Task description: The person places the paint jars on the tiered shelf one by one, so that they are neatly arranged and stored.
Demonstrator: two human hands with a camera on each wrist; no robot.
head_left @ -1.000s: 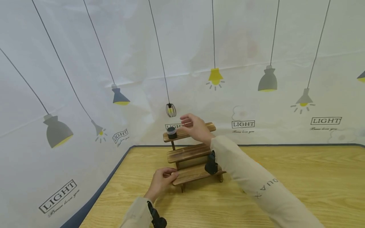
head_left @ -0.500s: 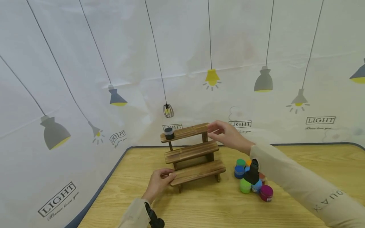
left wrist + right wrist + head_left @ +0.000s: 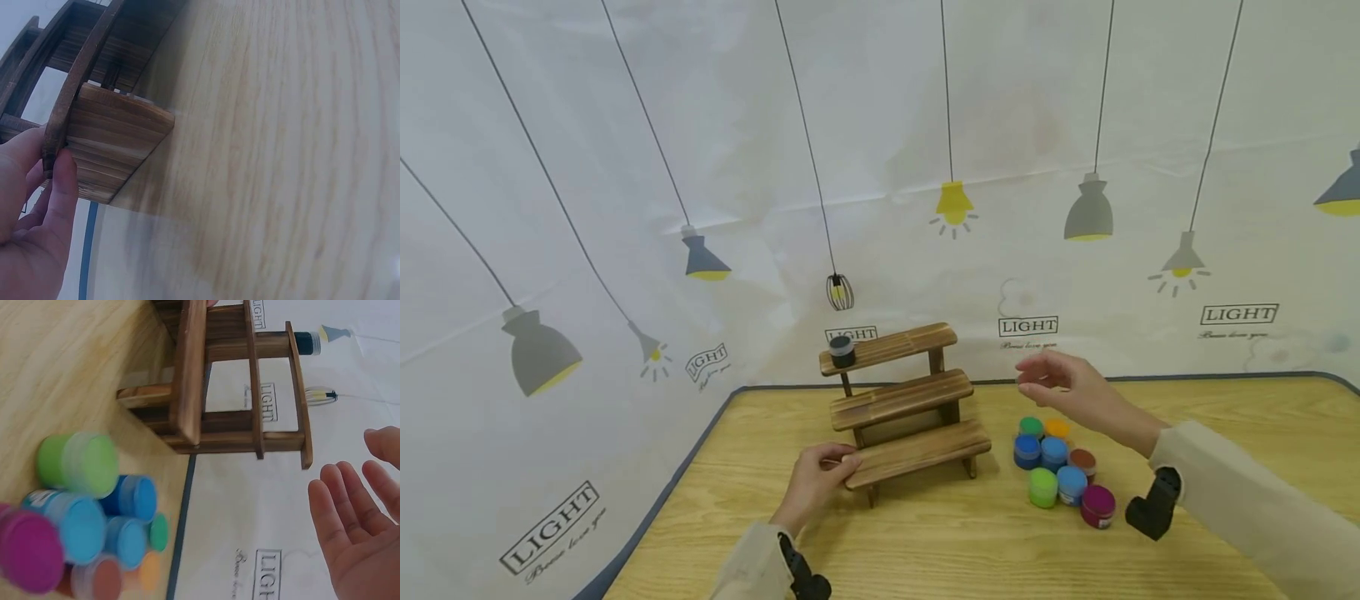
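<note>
Your right hand (image 3: 1071, 387) has moved: a second ago it was up by the top step of the wooden stand (image 3: 902, 398), and now it is off to the right of the stand. The black jar (image 3: 842, 353) has stayed on the stand's top step, at the left end.

In the head view, your right hand is in the air with its fingers a little bent, and it has hold of nothing. Your left hand (image 3: 815, 481) pinches the left end of the stand's lowest step. On the table (image 3: 925, 550), to the right of the stand, eight jars sit close together: green (image 3: 1031, 428), orange (image 3: 1057, 430), brown (image 3: 1082, 465), purple (image 3: 1098, 507), light green (image 3: 1042, 488) and three blue ones (image 3: 1054, 452) (a bright little bunch!). So one jar is up and eight are down. I'd guess you are near the start, with most of the work left.

In the left wrist view, your thumb and fingers are closed on the step's end, and the stand's feet look to be on the table.

In the right wrist view, your fingers are loose and apart, not touching the stand or any jar.
</note>
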